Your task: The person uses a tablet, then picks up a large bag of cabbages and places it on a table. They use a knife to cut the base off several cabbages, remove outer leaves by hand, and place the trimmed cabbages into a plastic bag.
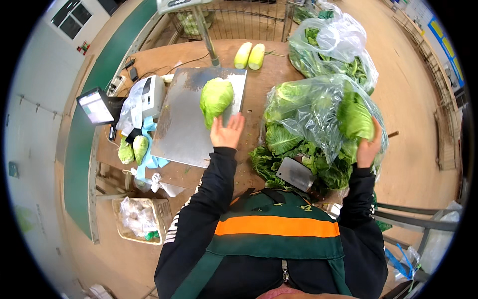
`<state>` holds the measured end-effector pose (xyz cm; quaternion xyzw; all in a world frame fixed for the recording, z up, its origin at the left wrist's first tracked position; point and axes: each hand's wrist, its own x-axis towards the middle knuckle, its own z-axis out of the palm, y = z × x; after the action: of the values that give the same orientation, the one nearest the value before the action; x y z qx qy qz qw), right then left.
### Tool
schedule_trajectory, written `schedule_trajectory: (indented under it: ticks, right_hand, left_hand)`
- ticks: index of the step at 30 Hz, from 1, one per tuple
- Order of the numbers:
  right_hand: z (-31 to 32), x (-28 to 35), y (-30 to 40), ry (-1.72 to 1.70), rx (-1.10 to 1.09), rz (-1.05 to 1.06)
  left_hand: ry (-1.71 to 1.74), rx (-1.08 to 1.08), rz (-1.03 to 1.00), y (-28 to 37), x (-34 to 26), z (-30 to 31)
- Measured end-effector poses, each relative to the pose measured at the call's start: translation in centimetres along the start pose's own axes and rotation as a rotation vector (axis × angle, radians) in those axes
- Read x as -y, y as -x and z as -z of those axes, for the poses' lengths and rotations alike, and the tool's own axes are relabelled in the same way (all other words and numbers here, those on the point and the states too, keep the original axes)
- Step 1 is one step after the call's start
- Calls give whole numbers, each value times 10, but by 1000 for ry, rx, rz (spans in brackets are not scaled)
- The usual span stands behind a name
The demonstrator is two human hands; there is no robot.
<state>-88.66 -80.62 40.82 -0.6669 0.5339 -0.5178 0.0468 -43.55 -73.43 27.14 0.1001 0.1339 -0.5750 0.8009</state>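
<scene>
My left hand (226, 131) is palm up with its fingers spread, holding nothing. Its fingertips are at the near edge of a pale green cabbage (216, 96); whether they touch it I cannot tell. That cabbage lies on the metal platform (179, 130) of a weighing scale. On the right, my right hand (369, 146) grips another leafy green cabbage (353, 114) at the side of a clear plastic bag (317, 108). More cabbages (283, 138) show in and under the bag. A cleaver blade (296, 174) rests on loose dark green leaves (263, 162) nearest my apron.
Two pale green gourds (243, 55) lie behind the platform, beside the scale's post (205, 35). A second bag of greens (328, 48) stands at the back right. A label printer (152, 96), a screen (95, 106) and two small cabbages (140, 149) occupy the left. A plastic basket (161, 220) sits below.
</scene>
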Motion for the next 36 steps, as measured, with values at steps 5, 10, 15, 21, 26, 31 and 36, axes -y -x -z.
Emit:
schedule_trajectory:
  ticks: [5,10,15,21,26,31,36]
  right_hand:
    - [38,-79,-29,72,-222,-173]
    - [49,-120,-79,664,-82,140]
    - [33,-213,-113,391,609,-213]
    - [-16,-33,-49,395,22,175]
    - [-24,59,98,110,681,442]
    - [-4,-20,244,533,1075,-18]
    - [-23,-79,306,830,1065,9]
  left_hand:
    - [-83,-172,-194,-17,-58,11]
    - [-1836,-506,-1560,-50,-158,-20]
    - [-2401,164,-890,-102,-247,-45]
    - [-2212,-144,-984,-117,-260,0]
    - [-2171,-189,-1012,-120,-285,28]
    - [-2195,-202,-950,-123,-268,9]
    - [-2047,-113,-1002,-127,-289,13]
